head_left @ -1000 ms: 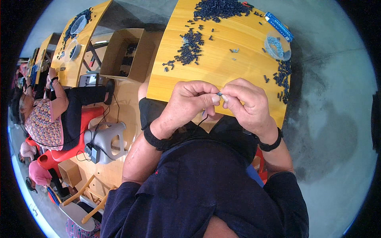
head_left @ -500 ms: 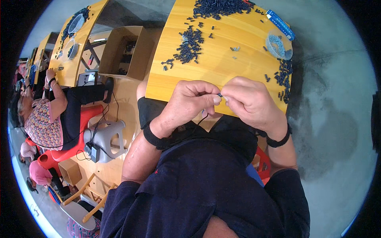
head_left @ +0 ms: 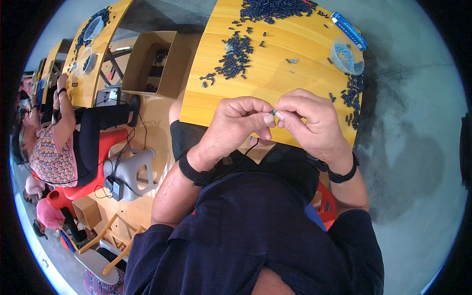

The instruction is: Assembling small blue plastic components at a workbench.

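Note:
My left hand (head_left: 237,122) pinches a tiny dark cylindrical piece (head_left: 273,112) between thumb and forefinger, above the near edge of the yellow table (head_left: 275,81). From the other side, the thumb and forefinger of my right hand (head_left: 314,120) close on the same spot. Whether the right fingers grip the dark piece itself or a smaller part on it is too small to tell. Beyond my hands lie a few light blue bits (head_left: 292,61). A clear round tub (head_left: 360,66) with light blue pieces stands at the right edge.
Dark cylindrical pieces lie in a left heap (head_left: 235,58), a far heap (head_left: 275,10) and a right heap (head_left: 352,96). A blue box (head_left: 349,31) lies beside the tub. Left of the table are a cardboard box (head_left: 169,73), a grey stool (head_left: 130,172) and a seated person (head_left: 54,152).
My right hand has rolled slightly, its thumb and forefinger now straighter against the small piece. My left hand has stayed nearly in place. The person at left has shifted an arm.

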`<act>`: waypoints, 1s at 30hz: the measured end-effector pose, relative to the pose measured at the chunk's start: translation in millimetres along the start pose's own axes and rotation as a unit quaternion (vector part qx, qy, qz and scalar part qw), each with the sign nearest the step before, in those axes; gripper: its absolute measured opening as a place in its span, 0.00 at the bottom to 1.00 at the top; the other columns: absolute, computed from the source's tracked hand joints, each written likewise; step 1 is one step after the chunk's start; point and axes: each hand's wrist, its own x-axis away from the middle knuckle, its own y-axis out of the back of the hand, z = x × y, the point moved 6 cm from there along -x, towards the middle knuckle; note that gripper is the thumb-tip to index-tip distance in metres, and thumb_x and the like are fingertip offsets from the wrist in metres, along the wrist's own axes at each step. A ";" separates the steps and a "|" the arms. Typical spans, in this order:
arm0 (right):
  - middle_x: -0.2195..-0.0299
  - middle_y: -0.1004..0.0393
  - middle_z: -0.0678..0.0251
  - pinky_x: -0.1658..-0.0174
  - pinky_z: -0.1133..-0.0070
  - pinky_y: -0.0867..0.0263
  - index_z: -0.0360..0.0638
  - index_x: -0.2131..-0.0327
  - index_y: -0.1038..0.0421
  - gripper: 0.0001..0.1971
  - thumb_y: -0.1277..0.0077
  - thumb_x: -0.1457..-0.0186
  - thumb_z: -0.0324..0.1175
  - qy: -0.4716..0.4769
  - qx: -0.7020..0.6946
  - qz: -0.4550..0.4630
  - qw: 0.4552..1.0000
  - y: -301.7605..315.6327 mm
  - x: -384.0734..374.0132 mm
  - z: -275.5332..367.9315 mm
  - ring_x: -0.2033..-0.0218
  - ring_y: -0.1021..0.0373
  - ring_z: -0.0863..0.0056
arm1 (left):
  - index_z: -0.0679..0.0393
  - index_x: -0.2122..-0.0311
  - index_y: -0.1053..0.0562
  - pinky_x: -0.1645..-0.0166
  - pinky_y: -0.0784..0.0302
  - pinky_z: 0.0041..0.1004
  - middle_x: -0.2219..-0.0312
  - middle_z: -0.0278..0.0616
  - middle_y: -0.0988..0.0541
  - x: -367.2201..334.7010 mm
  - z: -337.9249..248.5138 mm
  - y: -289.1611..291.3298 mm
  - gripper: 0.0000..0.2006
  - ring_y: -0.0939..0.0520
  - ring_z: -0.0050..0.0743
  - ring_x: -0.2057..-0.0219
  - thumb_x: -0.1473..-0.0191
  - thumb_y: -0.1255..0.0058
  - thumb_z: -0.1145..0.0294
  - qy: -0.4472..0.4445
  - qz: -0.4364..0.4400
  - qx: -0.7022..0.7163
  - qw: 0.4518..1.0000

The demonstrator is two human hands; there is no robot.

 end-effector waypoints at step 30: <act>0.79 0.29 0.60 0.71 0.77 0.35 0.34 0.71 0.30 0.04 0.54 0.50 0.24 -0.190 -0.064 -0.019 0.980 -43.2 -26.3 -135.9 0.74 0.29 0.69 | 0.67 0.64 0.25 0.70 0.24 0.21 0.76 0.38 0.21 10.6 1.7 24.3 0.08 0.21 0.21 0.76 0.48 0.47 0.74 0.016 -0.044 -0.017 0.999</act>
